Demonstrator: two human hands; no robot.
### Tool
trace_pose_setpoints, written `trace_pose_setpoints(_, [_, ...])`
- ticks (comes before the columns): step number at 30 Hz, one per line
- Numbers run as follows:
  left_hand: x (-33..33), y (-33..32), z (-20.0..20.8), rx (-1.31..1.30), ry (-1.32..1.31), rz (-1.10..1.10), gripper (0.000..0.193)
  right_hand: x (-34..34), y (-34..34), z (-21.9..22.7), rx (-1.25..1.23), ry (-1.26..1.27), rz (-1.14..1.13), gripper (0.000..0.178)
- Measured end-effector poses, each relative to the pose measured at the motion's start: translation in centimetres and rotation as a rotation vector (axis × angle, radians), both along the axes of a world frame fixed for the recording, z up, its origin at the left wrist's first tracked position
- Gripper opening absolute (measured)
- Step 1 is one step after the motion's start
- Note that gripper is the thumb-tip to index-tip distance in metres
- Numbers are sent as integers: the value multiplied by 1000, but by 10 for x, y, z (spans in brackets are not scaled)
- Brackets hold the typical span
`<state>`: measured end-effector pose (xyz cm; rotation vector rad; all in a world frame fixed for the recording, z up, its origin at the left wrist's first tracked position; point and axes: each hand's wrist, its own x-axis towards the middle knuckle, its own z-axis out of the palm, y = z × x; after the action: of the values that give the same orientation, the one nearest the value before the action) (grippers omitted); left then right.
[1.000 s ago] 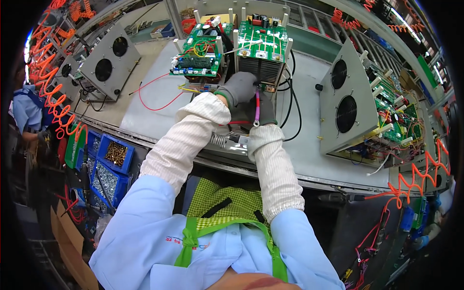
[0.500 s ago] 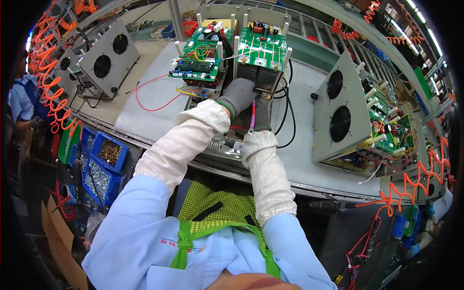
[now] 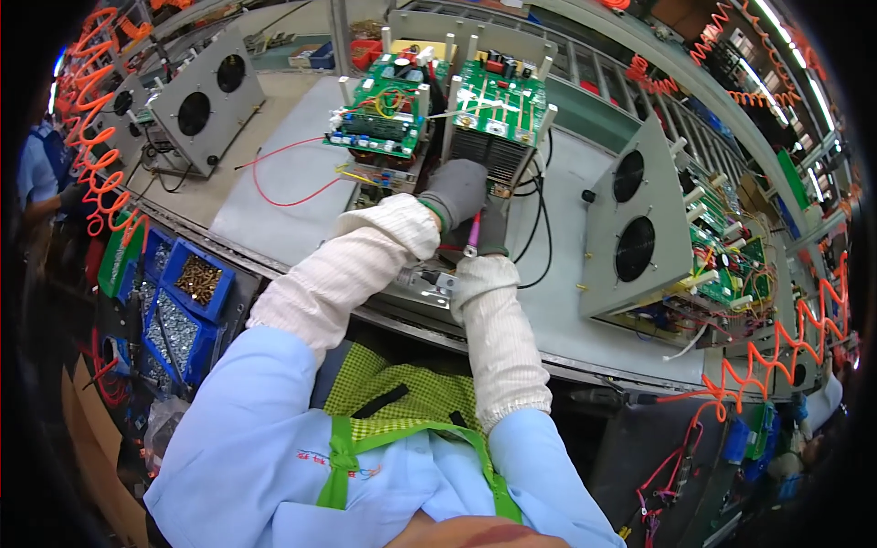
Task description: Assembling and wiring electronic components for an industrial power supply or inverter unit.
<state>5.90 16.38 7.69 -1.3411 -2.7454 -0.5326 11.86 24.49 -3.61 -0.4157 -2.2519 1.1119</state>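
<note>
My left hand (image 3: 454, 190), in a grey glove, presses against the front of an open electronics unit (image 3: 498, 151) with a green circuit board (image 3: 501, 96) on top and a finned heat sink below. My right hand (image 3: 489, 239), also gloved, grips a pink-handled tool (image 3: 473, 233) just below the left hand, its tip toward the unit. A second green circuit board assembly (image 3: 382, 114) with coloured wires stands to the left of the unit.
Grey panels with black fans stand at the right (image 3: 635, 224) and far left (image 3: 196, 100). Blue bins of screws (image 3: 187, 306) sit below the bench edge at left. Orange coiled hoses (image 3: 91, 137) hang at both sides. Another person (image 3: 46, 173) stands at far left.
The view has shifted slightly; both hands stay at the front of the unit, the right still holding the pink tool.
</note>
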Motion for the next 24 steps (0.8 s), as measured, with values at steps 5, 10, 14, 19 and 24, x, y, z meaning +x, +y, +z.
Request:
trace_pose_setpoints(5, [-7, -2, -12, 39, 24, -26, 16, 12, -13, 20, 109, -9, 68, 35])
trace_pose_setpoints(10, [-5, -4, -7, 84, 16, -32, 16, 13, -10, 19, -114, 28, 153, 29])
trace_pose_setpoints(14, [-8, -2, -14, 112, 86, -60, 16, 4, -17, 22, -264, 79, 212, 33])
trace_pose_setpoints(19, [-1, -2, -5, 84, 14, 10, 16, 9, -14, 18, -183, 60, 77, 26])
trace_pose_setpoints(24, [-10, -2, -17, 85, 10, -16, 13, 12, -14, 13, -334, 108, 164, 33])
